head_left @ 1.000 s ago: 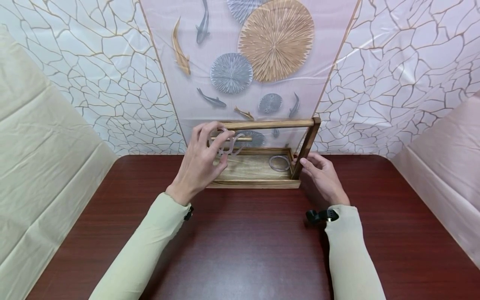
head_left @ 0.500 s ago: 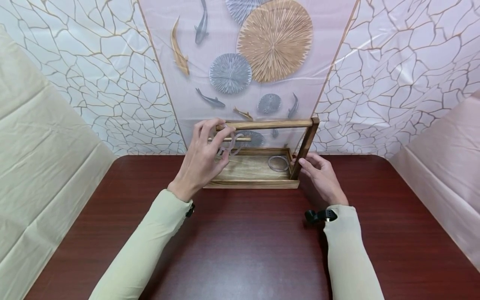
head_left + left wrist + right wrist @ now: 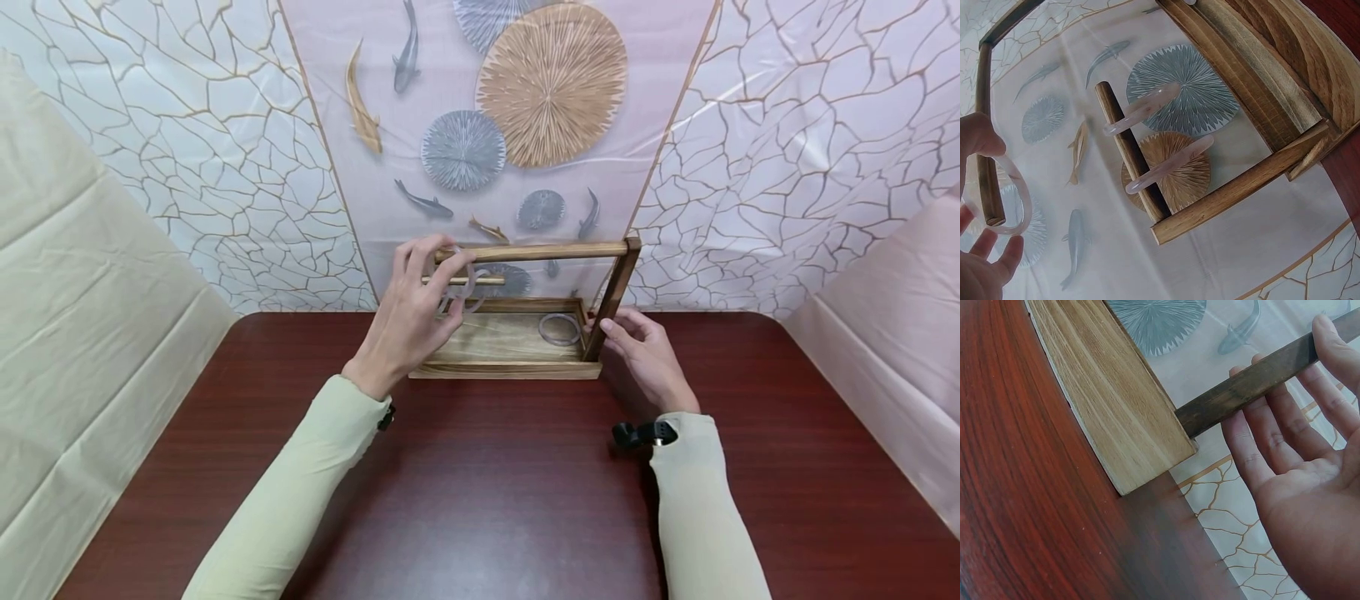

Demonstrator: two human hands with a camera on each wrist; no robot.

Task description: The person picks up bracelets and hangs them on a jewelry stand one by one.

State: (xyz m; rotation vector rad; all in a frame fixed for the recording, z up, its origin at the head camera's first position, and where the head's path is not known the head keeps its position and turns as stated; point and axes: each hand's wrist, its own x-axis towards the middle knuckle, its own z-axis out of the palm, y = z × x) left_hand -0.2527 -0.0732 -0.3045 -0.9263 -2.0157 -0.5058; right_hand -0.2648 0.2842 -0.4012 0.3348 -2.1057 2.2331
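My left hand (image 3: pixel 408 312) pinches a pale translucent bangle (image 3: pixel 1024 197) between thumb and fingers. In the left wrist view the tip of the wooden stand's upper bar (image 3: pixel 532 251) shows inside that bangle's outline. Two more pale bangles hang round the lower bar: one bangle (image 3: pixel 1144 109) nearer its free end, another bangle (image 3: pixel 1172 165) nearer the upright. A further bangle (image 3: pixel 558 329) lies flat at the right of the stand's tray base (image 3: pixel 506 371). My right hand (image 3: pixel 641 354) grips the stand's dark right post (image 3: pixel 1241 394), thumb on one side and fingers on the other.
The stand is at the back of a dark red-brown table (image 3: pixel 495 483), close to a hanging printed with fish and round shapes (image 3: pixel 551 83). Pale cloth panels (image 3: pixel 97 292) rise at both sides.
My left hand has shifted slightly right with the bangle, along the free end of the upper bar. My right hand keeps its hold on the post.
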